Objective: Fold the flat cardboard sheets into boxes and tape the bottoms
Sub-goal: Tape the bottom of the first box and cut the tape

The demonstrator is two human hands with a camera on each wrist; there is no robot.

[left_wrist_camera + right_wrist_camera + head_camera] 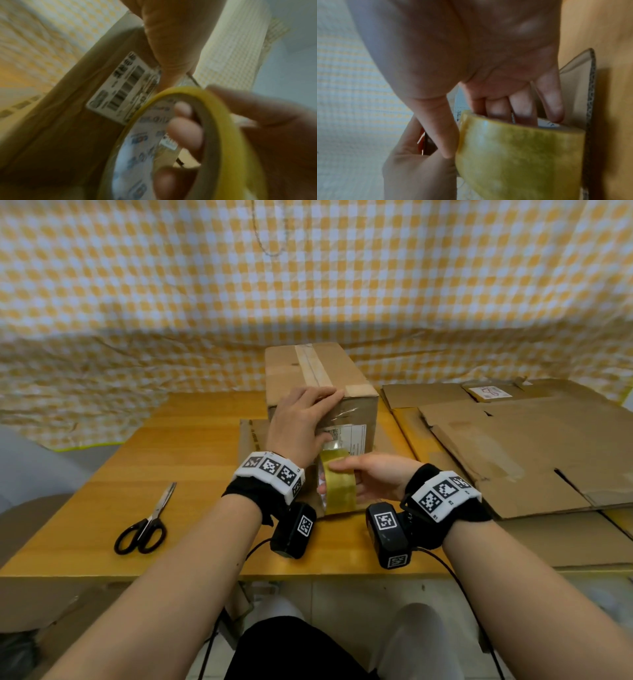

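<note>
A folded cardboard box [356,405] stands mid-table with a strip of tape [313,366] running along its top seam. My left hand [305,416] lies over the box's near top edge, straight fingers pressing the tape end there and the thumb down the front face by the shipping label [123,86]. My right hand [346,477] grips a yellow tape roll [339,487] against the lower front of the box. Its fingers [183,135] pass through the roll's core and its thumb lies on the roll's [522,155] outer face.
Black-handled scissors [145,522] lie on the wooden table [191,460] to the left. Several flat cardboard sheets [513,446] are stacked on the right. Another flat sheet [250,436] lies under the box. A checked cloth [308,285] hangs behind.
</note>
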